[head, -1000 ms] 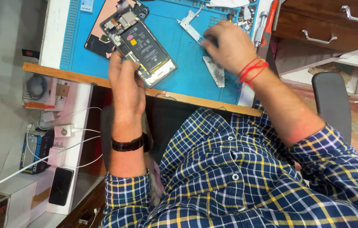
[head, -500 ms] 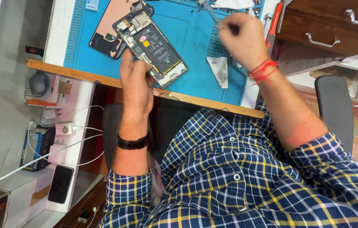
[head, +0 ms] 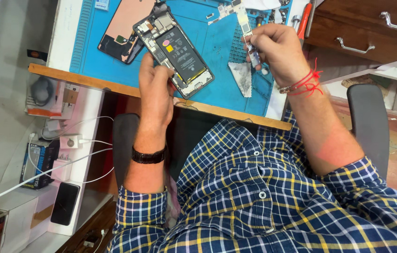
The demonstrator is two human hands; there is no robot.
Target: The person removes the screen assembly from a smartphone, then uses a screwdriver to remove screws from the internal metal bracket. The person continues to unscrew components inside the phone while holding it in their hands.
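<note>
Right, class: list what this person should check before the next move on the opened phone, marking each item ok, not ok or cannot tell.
1. Opened phone lies flat on the blue mat: ok.
2. Left hand steadies the phone: ok, fingers at its lower edge.
3. Right hand has a secure hold on the narrow board: ok, pinched in the fingers above the mat.
4. Back cover out of the way: ok, it lies beside the phone.
5. Battery connector unplugged: cannot tell, too small.
6. Loose small parts all accounted for: cannot tell, cut off at the picture's edge.
</note>
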